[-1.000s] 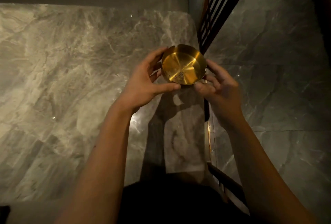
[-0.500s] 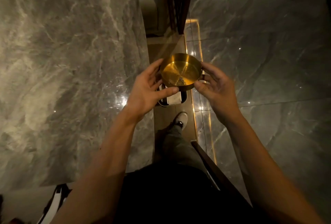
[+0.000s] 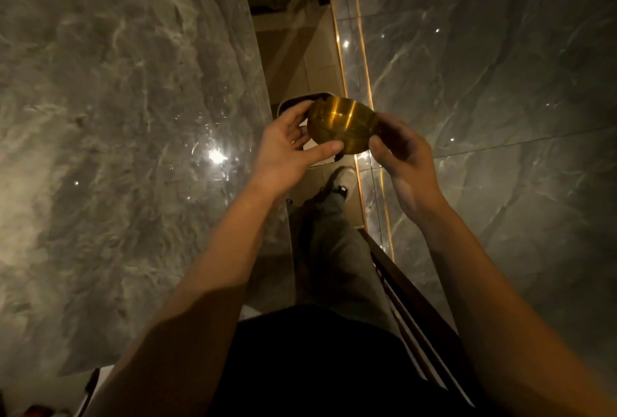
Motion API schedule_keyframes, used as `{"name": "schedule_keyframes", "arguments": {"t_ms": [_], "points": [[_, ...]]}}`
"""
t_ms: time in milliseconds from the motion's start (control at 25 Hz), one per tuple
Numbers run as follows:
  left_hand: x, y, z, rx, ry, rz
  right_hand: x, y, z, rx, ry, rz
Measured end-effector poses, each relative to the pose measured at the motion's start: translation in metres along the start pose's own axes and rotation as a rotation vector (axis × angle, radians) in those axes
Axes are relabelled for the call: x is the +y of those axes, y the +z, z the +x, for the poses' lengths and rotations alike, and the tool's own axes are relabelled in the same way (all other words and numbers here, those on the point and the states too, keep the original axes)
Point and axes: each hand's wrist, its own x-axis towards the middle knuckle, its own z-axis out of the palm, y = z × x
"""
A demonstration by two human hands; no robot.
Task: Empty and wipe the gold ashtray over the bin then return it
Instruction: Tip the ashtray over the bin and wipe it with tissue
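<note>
Tipping is the step in hand: the gold ashtray (image 3: 342, 126) is turned so its rounded underside faces the camera and its open mouth points away and down, held between both hands. The left hand (image 3: 287, 146) grasps it with the thumb across the near rim and fingers curled behind the far side; the right hand (image 3: 405, 156) pinches the opposite edge with thumb and fingertips. Directly below and just beyond the hands sits the bin (image 3: 293, 103), of which only a pale rim and dark opening show around the left fingers, so I judge rather than see that the mouth is centred over it.

To do this well, keep the ashtray low and over the opening, roll it fully over, and give a light tap or shake so ash drops inside instead of drifting onto the floor (image 3: 334, 183) near the shoe (image 3: 344, 179). Whether any ash remains inside cannot be told from this angle. Keep one hand firmly on it before freeing the other to wipe. The marble surface (image 3: 133, 116) lies to the left of the left hand.
</note>
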Motion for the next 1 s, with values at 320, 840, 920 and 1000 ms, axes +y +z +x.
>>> {"name": "schedule_keyframes", "arguments": {"t_ms": [320,840,920,1000], "points": [[-0.064,0.057,0.082,0.142,-0.222,-0.052,0.089,-0.026,0.086,-0.022,0.181,0.097],[-0.191,0.096,0.199,0.396,-0.545,-0.235,0.236,-0.027,0.193,-0.113,0.375,0.045],[-0.214,0.099,0.212,0.414,-0.583,-0.225,0.257,-0.024,0.201,-0.081,0.412,0.069],[-0.229,0.099,0.227,0.463,-0.58,-0.208,0.277,-0.021,0.207,-0.081,0.431,0.052]]}}
